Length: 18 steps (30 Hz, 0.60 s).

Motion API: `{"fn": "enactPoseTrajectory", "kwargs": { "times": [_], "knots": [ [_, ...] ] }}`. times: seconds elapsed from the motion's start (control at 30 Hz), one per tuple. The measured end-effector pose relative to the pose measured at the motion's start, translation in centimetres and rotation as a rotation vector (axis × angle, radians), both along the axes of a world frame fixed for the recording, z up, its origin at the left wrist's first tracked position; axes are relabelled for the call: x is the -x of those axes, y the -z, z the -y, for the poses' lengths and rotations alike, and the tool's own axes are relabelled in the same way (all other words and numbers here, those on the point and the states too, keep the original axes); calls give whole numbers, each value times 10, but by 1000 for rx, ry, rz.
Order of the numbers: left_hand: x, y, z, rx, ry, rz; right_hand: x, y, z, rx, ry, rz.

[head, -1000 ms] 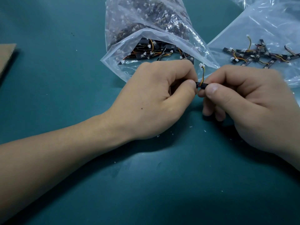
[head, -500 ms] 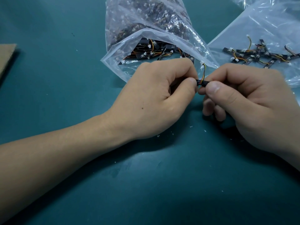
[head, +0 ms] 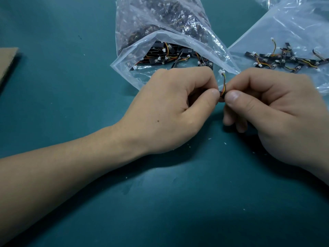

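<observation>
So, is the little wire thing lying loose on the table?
No, the left hand and right hand pinch the wired part between them.

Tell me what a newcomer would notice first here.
The left hand and right hand meet mid-frame, both pinching a small black part with coloured wires. Just behind them an open plastic bag holds many such parts; more lie on or in a second bag at the upper right.

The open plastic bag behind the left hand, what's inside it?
Inside the bag lie many small black parts with orange-yellow wires and white plugs. Farther back the crinkled plastic blurs them, and the left hand covers the mouth's near edge.
</observation>
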State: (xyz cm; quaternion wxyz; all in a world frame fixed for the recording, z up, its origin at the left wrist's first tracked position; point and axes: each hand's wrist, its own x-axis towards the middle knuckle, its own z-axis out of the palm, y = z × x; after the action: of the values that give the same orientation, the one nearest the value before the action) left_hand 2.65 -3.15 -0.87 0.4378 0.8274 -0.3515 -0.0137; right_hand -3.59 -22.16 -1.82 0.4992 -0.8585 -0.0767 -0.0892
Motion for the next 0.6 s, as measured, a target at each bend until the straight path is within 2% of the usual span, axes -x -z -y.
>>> {"fn": "enactPoseTrajectory", "kwargs": {
  "times": [0.6],
  "knots": [
    [-2,1,0,73,-6,-1,2,-3,-3,21,10,-14]
  ]
}}
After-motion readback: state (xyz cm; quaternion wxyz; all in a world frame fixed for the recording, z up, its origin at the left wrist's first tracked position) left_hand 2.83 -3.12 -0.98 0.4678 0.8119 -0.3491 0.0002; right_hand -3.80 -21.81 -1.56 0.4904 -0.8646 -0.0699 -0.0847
